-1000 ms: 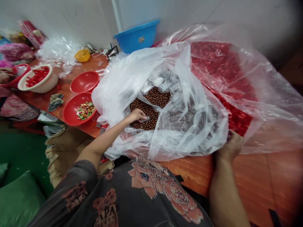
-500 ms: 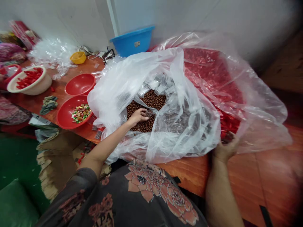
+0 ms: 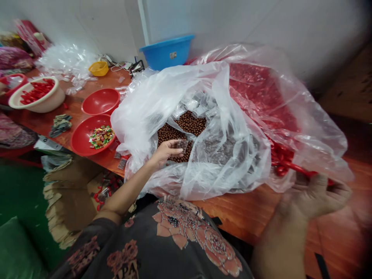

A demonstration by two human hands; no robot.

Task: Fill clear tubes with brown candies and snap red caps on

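My left hand pinches a small clear plastic container over a heap of brown balls. The balls lie in a large white translucent bag, together with small clear containers. At the right, my right hand is closed around a long, thin, glossy red plastic piece, blurred by motion. Its left end lies by more red pieces at the mouth of a clear bag. My right fingertips are partly hidden.
On the orange-brown table, a red bowl holds wrapped sweets, beside another red bowl. Farther left stands a white basin of red pieces. A blue tub is at the wall. A cardboard box sits below.
My right hand has moved right and toward me from the clear bag's mouth, drawing out a red piece. My left hand has drawn back slightly, and its small clear container now shows plainly.
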